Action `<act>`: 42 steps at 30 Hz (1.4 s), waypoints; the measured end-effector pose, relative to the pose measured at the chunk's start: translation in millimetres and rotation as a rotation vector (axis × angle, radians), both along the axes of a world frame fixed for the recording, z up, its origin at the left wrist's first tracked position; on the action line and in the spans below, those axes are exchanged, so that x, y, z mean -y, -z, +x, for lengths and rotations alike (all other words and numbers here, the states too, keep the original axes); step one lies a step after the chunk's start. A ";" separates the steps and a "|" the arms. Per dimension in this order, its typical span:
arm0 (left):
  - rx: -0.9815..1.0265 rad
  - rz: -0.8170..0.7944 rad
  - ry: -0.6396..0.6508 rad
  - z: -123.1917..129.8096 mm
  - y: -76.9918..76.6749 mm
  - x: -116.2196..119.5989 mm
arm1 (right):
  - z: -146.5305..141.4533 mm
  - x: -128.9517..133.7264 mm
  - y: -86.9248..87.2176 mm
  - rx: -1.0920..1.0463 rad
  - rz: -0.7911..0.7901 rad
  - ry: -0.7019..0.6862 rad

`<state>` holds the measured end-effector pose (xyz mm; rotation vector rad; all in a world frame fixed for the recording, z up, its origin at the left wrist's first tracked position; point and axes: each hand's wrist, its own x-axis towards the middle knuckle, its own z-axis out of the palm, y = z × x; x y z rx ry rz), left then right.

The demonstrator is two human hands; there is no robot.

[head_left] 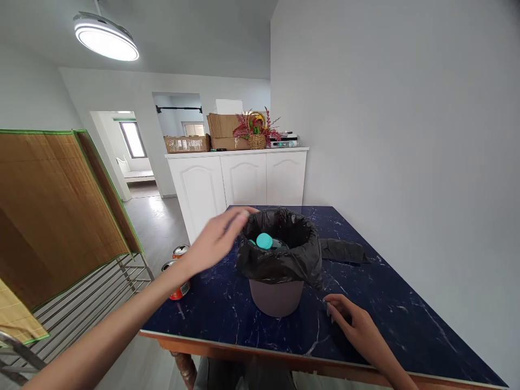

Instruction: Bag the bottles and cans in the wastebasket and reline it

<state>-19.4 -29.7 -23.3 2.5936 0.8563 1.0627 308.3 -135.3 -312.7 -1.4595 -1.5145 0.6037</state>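
Observation:
A mauve-brown bin (277, 298) stands upright on the table, lined with a black plastic bag (280, 265) folded over its rim. Inside it a bottle with a teal cap (264, 241) shows; its lower part is hidden. My left hand (221, 235), slightly blurred, is beside the bin's left rim with fingers stretched and apart, holding nothing. Low at the bin's right, my right hand (352, 324) rests near the table top, fingers loosely bent and apart, with nothing visible in it. A flattened black roll of bags (343, 251) lies behind the bin's right side.
Two drink cans stand at the left, a nearer red can (179, 291) partly behind my left forearm and a farther can (180, 251). The dark blue marbled table (390, 325) runs along a white wall. A white cabinet (244, 176) stands behind; a metal rack (134, 271) is left.

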 end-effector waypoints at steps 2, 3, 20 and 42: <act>0.037 0.021 -0.190 -30.0 3.7 -19.2 | 0.6 0.2 1.8 -0.009 0.000 0.001; 0.004 0.021 -0.290 -47.4 8.1 -31.5 | 1.0 0.2 3.2 -0.013 -0.003 0.000; -0.461 -0.168 -0.755 -130.5 89.7 -115.6 | -0.6 1.2 -0.4 0.010 -0.008 0.017; -0.084 0.067 -0.376 -77.3 34.9 -21.4 | -0.6 1.4 0.3 -0.011 0.008 0.005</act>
